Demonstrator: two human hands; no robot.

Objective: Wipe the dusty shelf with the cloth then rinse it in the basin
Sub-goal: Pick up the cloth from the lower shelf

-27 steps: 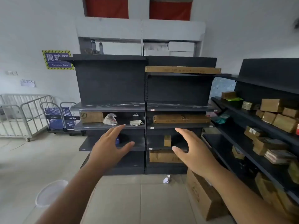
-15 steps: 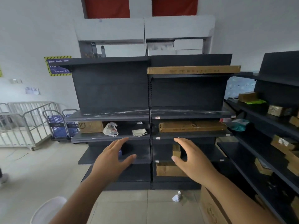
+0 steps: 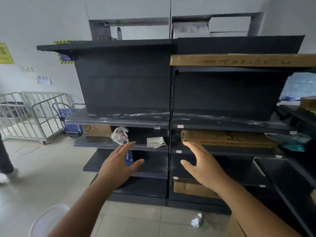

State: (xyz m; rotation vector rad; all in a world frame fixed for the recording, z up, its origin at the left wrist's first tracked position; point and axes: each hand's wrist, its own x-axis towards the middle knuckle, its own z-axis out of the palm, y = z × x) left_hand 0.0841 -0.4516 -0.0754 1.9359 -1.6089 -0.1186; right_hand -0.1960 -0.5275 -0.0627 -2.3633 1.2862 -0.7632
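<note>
Left hand and right hand outstretched toward the shelf, palms down, fingers apart, each grip empty.

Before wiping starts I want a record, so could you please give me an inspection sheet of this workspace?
Surface: dusty shelf streaked with white dust.
Job's things: cloth lies on the shelf below; basin on the floor, lower left.
Clutter: plastic bag left of the cloth; cardboard box to its right; crumpled paper on the floor.
Hands: left hand and right hand open, holding nothing.
Cables: seemingly a thin cord on the floor, left.
Surroundings: wire cage trolleys; another person's leg, left edge.
</note>
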